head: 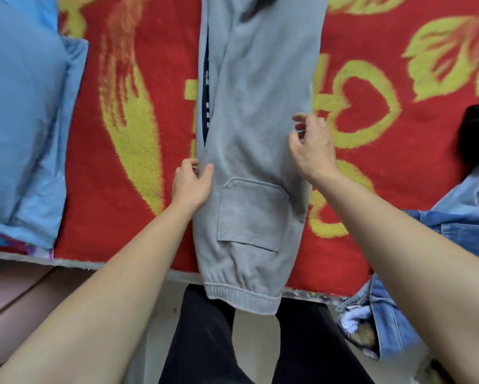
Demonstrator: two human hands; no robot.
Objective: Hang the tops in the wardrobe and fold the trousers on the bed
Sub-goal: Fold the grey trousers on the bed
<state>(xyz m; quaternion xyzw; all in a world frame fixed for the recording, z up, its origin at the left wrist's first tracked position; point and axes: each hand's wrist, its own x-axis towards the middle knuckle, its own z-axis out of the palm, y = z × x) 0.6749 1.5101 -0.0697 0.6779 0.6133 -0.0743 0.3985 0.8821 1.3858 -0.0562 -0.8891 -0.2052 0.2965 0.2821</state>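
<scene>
Trousers (249, 134), grey, cuffed, flat on the bed (399, 176).
Left hand (192, 187) pinches an edge; right hand (313, 145), fingers curled, grip unclear; top cropped.

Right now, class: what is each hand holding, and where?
The left hand pinches the grey trousers at their left edge; the right hand seems to hold nothing.

Grey cuffed trousers (249, 151) lengthwise on bed (371, 167)

Grey trousers (255, 134) run past the top edge, waistband unseen; the denim garment (460, 231) to their right is cropped.
</scene>
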